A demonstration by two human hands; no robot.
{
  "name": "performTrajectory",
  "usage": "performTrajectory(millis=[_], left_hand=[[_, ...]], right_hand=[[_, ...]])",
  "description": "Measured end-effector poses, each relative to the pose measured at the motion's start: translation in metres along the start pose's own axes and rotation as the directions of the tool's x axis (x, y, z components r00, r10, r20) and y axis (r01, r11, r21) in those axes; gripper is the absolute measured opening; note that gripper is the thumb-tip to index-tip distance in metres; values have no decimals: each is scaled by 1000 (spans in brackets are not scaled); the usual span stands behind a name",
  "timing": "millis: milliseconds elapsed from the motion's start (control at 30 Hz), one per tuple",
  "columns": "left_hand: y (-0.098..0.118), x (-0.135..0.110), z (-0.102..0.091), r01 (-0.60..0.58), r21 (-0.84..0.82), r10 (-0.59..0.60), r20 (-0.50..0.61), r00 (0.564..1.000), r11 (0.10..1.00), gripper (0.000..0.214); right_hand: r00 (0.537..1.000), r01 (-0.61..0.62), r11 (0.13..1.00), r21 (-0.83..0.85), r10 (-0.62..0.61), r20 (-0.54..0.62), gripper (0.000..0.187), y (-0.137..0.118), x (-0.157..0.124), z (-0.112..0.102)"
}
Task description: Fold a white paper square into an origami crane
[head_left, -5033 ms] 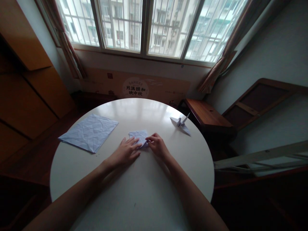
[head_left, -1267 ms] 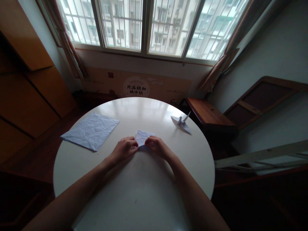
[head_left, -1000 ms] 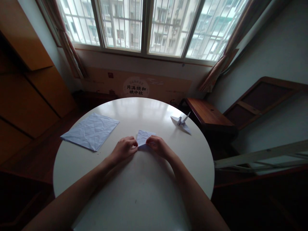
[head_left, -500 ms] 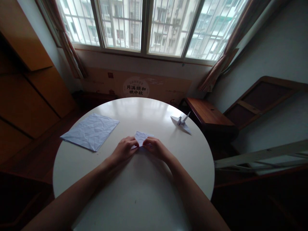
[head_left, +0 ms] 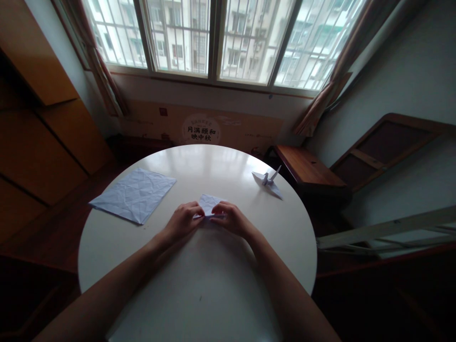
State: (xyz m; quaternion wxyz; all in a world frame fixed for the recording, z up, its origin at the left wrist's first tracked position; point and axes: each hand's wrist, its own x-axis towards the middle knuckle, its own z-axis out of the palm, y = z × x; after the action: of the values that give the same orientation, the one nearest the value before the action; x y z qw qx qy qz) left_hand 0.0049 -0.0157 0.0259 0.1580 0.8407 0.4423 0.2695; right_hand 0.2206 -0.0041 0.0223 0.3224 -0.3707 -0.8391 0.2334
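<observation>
A small folded piece of pale paper (head_left: pixel 208 203) lies on the round white table (head_left: pixel 199 280), near its middle. My left hand (head_left: pixel 183 221) pinches the paper's near left edge with curled fingers. My right hand (head_left: pixel 230 219) pinches the near right edge, fingers curled too. The two hands almost touch over the paper and hide its lower part.
A creased square sheet of pale paper (head_left: pixel 133 194) lies flat at the table's left. A finished paper crane (head_left: pixel 268 182) stands near the right rim. A wooden bench (head_left: pixel 306 173) sits beyond the table on the right, under a barred window (head_left: pixel 217 40).
Five seconds ago my left hand lay flat on the paper; both hands now pinch it. Over the last second the hands drew closer and less of the paper shows.
</observation>
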Motion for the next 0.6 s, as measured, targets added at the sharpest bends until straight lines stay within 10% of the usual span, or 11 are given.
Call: performTrajectory(millis=[600], left_hand=[[-3,0,6,-91,-15,91,-14,996,996,10]], right_hand=[[998,66,998,5,-66,12,9,2,3,12]])
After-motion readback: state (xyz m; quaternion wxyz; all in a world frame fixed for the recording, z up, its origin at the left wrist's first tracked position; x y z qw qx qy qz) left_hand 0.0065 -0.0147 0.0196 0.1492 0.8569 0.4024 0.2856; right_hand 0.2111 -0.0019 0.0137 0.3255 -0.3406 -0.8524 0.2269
